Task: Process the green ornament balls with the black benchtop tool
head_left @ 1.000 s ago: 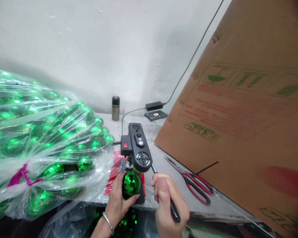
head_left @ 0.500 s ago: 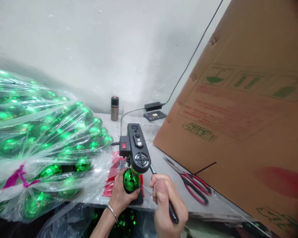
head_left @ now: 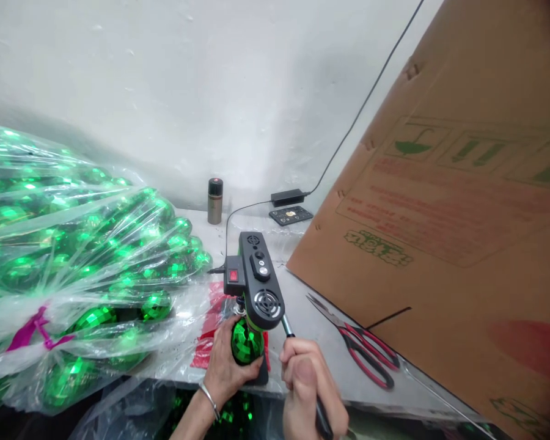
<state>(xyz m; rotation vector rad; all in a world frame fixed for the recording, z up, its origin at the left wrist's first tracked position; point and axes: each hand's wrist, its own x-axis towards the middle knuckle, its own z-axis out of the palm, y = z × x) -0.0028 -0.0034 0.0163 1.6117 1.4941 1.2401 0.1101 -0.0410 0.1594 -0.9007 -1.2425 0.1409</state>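
My left hand (head_left: 227, 360), with a silver bracelet on its wrist, is closed around a shiny green faceted ball (head_left: 247, 342). The ball sits just beneath the front end of a black bench device (head_left: 262, 278) with round vents and a red switch. My right hand (head_left: 312, 385) is wrapped around the black grip of a lever (head_left: 287, 325), whose metal rod runs up to the device's right side. Under the device lies red plastic (head_left: 208, 342) on the table. The ball's top is partly hidden by the device.
Clear bags of green balls (head_left: 96, 244) fill the left side. Red-and-black scissors (head_left: 360, 345) lie right of my hand. A large cardboard box (head_left: 440, 232) leans at the right. Behind stand a small bottle (head_left: 215, 201), a power adapter (head_left: 288, 197) and a phone (head_left: 290, 215).
The lever's grip and my right hand sit slightly lower. The whole view has shifted a little, moving the scene slightly right. My left hand keeps its hold on the ball.
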